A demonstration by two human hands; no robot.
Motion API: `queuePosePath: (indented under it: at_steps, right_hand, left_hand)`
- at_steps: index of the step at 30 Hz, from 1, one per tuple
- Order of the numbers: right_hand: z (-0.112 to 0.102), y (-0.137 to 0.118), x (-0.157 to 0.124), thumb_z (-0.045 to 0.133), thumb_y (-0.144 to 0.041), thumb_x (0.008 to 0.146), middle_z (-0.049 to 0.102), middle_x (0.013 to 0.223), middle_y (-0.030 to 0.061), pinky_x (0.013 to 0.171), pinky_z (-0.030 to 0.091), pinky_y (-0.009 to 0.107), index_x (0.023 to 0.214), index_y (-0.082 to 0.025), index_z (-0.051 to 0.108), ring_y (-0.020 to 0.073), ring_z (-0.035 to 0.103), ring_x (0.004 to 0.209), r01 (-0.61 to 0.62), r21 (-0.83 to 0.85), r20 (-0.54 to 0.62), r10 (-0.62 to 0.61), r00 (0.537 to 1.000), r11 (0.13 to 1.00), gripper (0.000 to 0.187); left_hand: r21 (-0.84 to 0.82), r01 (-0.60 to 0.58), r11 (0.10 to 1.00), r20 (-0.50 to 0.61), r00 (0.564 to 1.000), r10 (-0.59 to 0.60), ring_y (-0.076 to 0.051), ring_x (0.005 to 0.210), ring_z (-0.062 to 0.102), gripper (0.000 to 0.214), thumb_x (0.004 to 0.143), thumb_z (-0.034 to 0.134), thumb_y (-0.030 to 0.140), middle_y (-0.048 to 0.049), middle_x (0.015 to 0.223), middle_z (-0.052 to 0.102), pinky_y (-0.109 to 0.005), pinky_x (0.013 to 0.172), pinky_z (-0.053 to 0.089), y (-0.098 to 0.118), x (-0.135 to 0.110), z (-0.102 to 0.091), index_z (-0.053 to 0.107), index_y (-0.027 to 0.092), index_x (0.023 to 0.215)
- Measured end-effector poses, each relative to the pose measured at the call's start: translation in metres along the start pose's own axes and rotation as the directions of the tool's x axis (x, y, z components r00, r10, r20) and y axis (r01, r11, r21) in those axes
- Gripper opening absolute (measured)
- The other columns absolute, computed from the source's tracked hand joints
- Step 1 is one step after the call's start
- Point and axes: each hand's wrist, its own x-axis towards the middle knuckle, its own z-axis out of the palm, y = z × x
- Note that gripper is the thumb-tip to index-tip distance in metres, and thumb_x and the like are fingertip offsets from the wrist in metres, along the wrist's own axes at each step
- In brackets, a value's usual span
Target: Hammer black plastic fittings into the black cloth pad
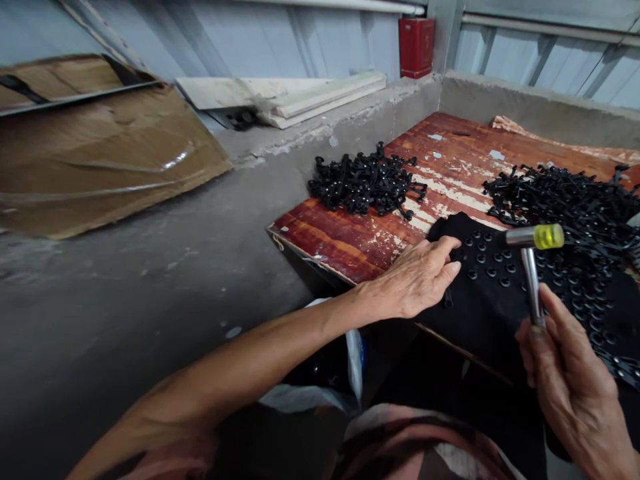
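Note:
My right hand (575, 373) is closed round the handle of a small two-faced mallet (531, 267). Its metal head has a clear yellow face on the right and a dark face on the left, held above a black cloth (480, 313). Rows of round black caps (491, 272) lie on that cloth. At the cloth's left edge, my left hand (417, 277) has its fingers pinched together at a small black part (448, 298), which shows partly below them. The exact shape of what the fingertips grip is hidden.
On the worn red-brown board (330, 247) sit a pile of black pieces with round ends (360, 180) and a larger pile (565, 200) at right. A concrete ledge (320, 143), a cardboard sheet (100, 153) and a red tin (417, 47) stand beyond. Below is an open bag (354, 360).

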Motion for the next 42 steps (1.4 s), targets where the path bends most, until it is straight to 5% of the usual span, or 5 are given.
queuePosePath:
  at_steps: [7,16,22,29,42]
  right_hand:
    - [0.006,-0.002,-0.005,0.060,-0.047,0.091,0.061,0.077,-0.0006,0.037,0.047,0.020,0.145,-0.030,0.048,0.0095,0.052,0.047,-0.328,0.408,-0.063,0.385,0.921,0.852,0.058]
    - [0.007,0.000,-0.009,0.062,-0.045,0.091,0.060,0.078,-0.0010,0.040,0.046,0.021,0.144,-0.029,0.048,0.0092,0.050,0.050,-0.352,0.494,-0.080,0.445,0.892,0.795,0.057]
    - [0.008,0.002,-0.010,0.061,-0.043,0.092,0.060,0.081,-0.0014,0.042,0.048,0.021,0.143,-0.032,0.049,0.0091,0.051,0.052,-0.342,0.520,-0.067,0.437,0.897,0.783,0.053]
    - [0.008,0.000,-0.010,0.062,-0.043,0.091,0.060,0.079,-0.0016,0.040,0.047,0.021,0.142,-0.032,0.050,0.0094,0.051,0.051,-0.352,0.515,-0.077,0.451,0.889,0.782,0.054]
    - [0.008,0.000,-0.008,0.062,-0.044,0.091,0.060,0.079,-0.0011,0.039,0.047,0.021,0.141,-0.031,0.051,0.0096,0.051,0.051,-0.354,0.534,-0.063,0.454,0.889,0.768,0.053]
  left_hand:
    - [0.045,-0.302,0.952,0.201,0.936,0.287,-0.019,0.117,0.049,0.042,0.087,0.042,0.008,-0.0102,0.129,0.049,-0.036,0.103,0.041,-0.014,-0.009,-0.013,0.057,0.022,0.124]
    - [0.282,-0.360,0.889,-0.056,0.919,0.390,-0.026,0.121,0.042,0.011,0.092,0.053,0.019,-0.0137,0.126,0.051,-0.045,0.098,0.044,-0.013,0.002,-0.001,0.064,0.017,0.092]
    - [0.352,-0.285,0.892,-0.150,0.923,0.354,-0.028,0.126,0.037,0.016,0.094,0.048,0.017,-0.0120,0.133,0.052,-0.048,0.105,0.038,-0.006,0.012,-0.002,0.062,0.016,0.087]
    - [0.367,-0.174,0.914,-0.032,0.979,0.199,-0.023,0.095,0.047,0.026,0.098,0.038,0.024,-0.0078,0.093,0.063,-0.039,0.084,0.040,0.002,0.013,0.001,0.062,0.016,0.091]
    - [0.298,-0.055,0.953,-0.020,0.998,0.064,-0.023,0.089,0.047,0.027,0.096,0.042,0.029,-0.0045,0.088,0.065,-0.038,0.078,0.034,0.010,0.018,0.004,0.063,0.019,0.083]
